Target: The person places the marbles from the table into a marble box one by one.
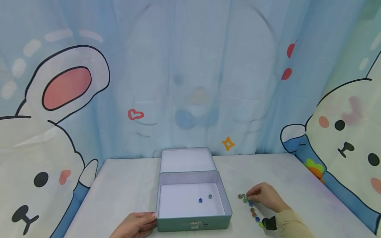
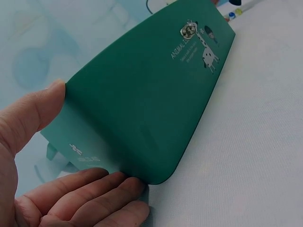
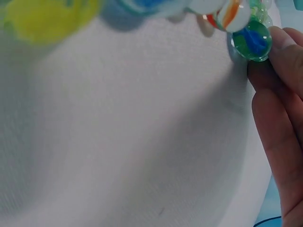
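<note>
An open green tin box (image 1: 193,222) with a pale inside stands on the table. My left hand (image 1: 135,225) holds the box at its near left corner. In the left wrist view the thumb (image 2: 47,101) lies on the upper edge, the other fingers against the lower side. Inside sit a blue marble (image 1: 200,200) and a greyish-green marble (image 1: 210,196). My right hand (image 1: 265,197) is among glass marbles right of the box, thumb and fingers pinched together at one. A blue-green marble (image 3: 253,41) touches these fingertips, which partly hide the grip.
The marbles run in a crooked row, from a brown one (image 1: 239,196) to a yellow-green one (image 1: 261,224) near the right wrist. The lid (image 1: 187,160) is folded back behind the box. A curtain (image 1: 193,82) printed with cartoon animals hangs behind the white-covered table (image 1: 128,185).
</note>
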`<state>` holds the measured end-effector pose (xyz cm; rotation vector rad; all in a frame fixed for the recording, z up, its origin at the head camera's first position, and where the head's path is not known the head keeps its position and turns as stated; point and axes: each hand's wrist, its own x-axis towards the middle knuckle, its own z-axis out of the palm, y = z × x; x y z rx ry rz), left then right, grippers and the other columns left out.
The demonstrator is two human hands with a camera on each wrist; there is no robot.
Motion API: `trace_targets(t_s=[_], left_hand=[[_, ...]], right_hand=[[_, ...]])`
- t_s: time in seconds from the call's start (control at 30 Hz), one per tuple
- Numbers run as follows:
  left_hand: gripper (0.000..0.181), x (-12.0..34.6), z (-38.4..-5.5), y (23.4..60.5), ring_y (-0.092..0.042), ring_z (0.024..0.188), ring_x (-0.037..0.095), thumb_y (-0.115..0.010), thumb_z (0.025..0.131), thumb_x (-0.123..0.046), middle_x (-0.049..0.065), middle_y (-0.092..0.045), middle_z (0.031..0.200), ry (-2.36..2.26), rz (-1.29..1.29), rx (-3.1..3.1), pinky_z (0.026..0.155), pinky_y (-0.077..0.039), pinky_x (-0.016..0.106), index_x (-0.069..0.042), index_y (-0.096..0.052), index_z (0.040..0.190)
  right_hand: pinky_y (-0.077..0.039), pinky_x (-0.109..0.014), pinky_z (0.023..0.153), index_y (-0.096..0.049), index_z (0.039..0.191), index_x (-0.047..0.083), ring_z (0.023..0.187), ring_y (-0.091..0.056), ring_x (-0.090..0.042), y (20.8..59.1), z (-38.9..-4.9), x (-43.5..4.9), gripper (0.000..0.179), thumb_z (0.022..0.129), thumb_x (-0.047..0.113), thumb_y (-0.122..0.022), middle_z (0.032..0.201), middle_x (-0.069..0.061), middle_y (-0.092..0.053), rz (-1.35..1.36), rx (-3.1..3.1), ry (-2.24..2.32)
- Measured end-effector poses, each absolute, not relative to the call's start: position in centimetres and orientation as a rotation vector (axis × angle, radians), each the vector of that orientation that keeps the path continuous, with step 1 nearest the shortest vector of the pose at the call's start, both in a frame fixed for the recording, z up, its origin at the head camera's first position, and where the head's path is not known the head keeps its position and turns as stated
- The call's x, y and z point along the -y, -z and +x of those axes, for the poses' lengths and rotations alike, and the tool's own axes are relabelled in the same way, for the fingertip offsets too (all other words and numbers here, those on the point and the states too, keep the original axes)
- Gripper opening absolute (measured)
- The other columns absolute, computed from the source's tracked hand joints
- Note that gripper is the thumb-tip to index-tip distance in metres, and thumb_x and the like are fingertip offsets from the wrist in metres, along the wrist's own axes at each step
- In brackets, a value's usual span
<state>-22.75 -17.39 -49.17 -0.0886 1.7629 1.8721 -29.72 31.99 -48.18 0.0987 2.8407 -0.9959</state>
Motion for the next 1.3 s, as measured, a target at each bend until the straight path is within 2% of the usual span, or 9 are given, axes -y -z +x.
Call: trace_targets(t_s=[0.23,0.47,0.7,0.87,1.1,1.17,1.3], left_hand=[[0.07,17.5,-22.7,49.2,-0.059,0.131,0.041,-0.07,0.099,-0.028,0.031,-0.063,0.134,-1.878,-0.064,-1.758,0.112,-0.045,0.054,0.024,-0.045,0.138],[0.069,17.6,-22.5,49.1,-0.062,0.129,0.039,-0.072,0.098,-0.028,0.03,-0.064,0.133,-1.89,-0.066,-1.759,0.111,-0.046,0.054,0.023,-0.047,0.137],[0.065,17.9,-22.6,48.8,-0.063,0.127,0.038,-0.07,0.099,-0.026,0.03,-0.064,0.132,-1.89,-0.073,-1.78,0.107,-0.051,0.05,0.023,-0.048,0.136],[0.063,18.1,-22.6,49.0,-0.064,0.126,0.037,-0.069,0.099,-0.025,0.029,-0.066,0.131,-1.9,-0.07,-1.77,0.107,-0.051,0.049,0.023,-0.049,0.136],[0.068,18.0,-22.5,49.2,-0.062,0.128,0.039,-0.071,0.098,-0.027,0.03,-0.065,0.132,-1.9,-0.05,-1.769,0.109,-0.049,0.051,0.024,-0.047,0.137],[0.069,17.9,-22.6,49.2,-0.061,0.129,0.04,-0.071,0.098,-0.028,0.031,-0.064,0.133,-1.895,-0.04,-1.772,0.11,-0.047,0.053,0.024,-0.046,0.137],[0.068,17.5,-22.7,49.2,-0.058,0.132,0.042,-0.069,0.1,-0.028,0.032,-0.061,0.135,-1.882,-0.027,-1.776,0.112,-0.045,0.055,0.024,-0.046,0.137]], right_hand=[[-0.06,-0.034,0.074,-0.08,0.098,0.006,0.084,-0.068,-0.013,48.1,-29.8,-32.8,0.011,0.087,0.006,-0.078,0.097,-0.005,-0.078,0.114,-2.835,1.053],[-0.063,-0.039,0.086,-0.074,0.117,-0.003,0.098,-0.071,-0.019,47.2,-29.8,-34.6,0.034,0.092,0.02,-0.078,0.11,-0.011,-0.077,0.255,-2.697,1.402],[-0.062,-0.038,0.09,-0.071,0.122,-0.005,0.105,-0.072,-0.024,45.6,-29.6,-34.2,0.039,0.094,0.022,-0.076,0.114,-0.012,-0.077,0.189,-2.648,1.502],[-0.061,-0.041,0.093,-0.072,0.12,-0.004,0.102,-0.072,-0.019,43.8,-30.5,-31.3,0.036,0.095,0.023,-0.075,0.115,-0.012,-0.077,-0.011,-2.656,1.48],[-0.061,-0.044,0.094,-0.075,0.114,-0.001,0.1,-0.073,-0.019,40.4,-32.2,-24.8,0.03,0.095,0.022,-0.075,0.111,-0.012,-0.077,-0.342,-2.645,1.454],[-0.061,-0.042,0.091,-0.077,0.11,0.001,0.096,-0.072,-0.018,39.7,-32.5,-22.9,0.025,0.094,0.019,-0.076,0.107,-0.009,-0.078,-0.422,-2.672,1.377],[-0.061,-0.032,0.075,-0.081,0.094,0.004,0.08,-0.068,-0.012,39.3,-32.9,-19.5,0.008,0.087,0.008,-0.079,0.09,-0.002,-0.077,-0.539,-2.814,1.045]])
